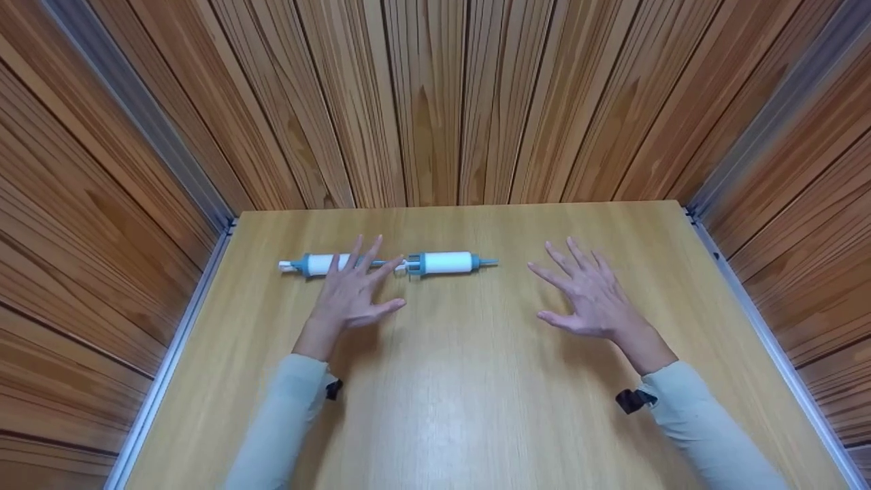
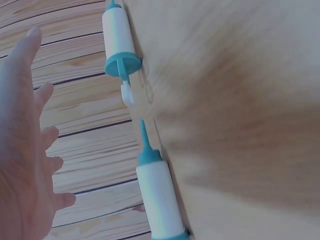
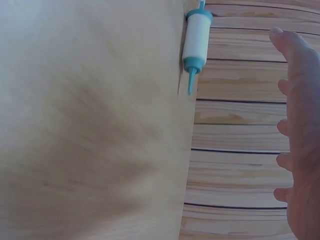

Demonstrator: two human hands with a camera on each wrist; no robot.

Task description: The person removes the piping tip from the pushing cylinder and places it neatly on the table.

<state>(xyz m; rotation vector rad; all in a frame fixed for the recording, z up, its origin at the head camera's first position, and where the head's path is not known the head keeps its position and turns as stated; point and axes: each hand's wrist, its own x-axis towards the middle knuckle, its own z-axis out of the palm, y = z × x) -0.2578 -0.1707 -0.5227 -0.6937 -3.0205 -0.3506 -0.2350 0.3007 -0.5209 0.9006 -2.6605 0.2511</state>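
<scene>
Two syringe-like tubes with white barrels and teal ends lie end to end on the wooden table (image 1: 449, 381). The left tube (image 1: 318, 265) is partly hidden in the head view by my left hand (image 1: 350, 292), which hovers over it with fingers spread. In the left wrist view that tube (image 2: 159, 197) has its thin teal nozzle pointing at the white handle of the right tube (image 2: 118, 31). The right tube (image 1: 446, 263) has its nozzle toward the right. Right of that nozzle, my right hand (image 1: 592, 299) hangs above the table, fingers spread, holding nothing.
Wood-plank walls (image 1: 435, 102) rise behind the table and on both sides. Metal rails (image 1: 170, 361) run along the table's left and right edges. Each sleeve has a dark piece (image 1: 633, 400) at the wrist.
</scene>
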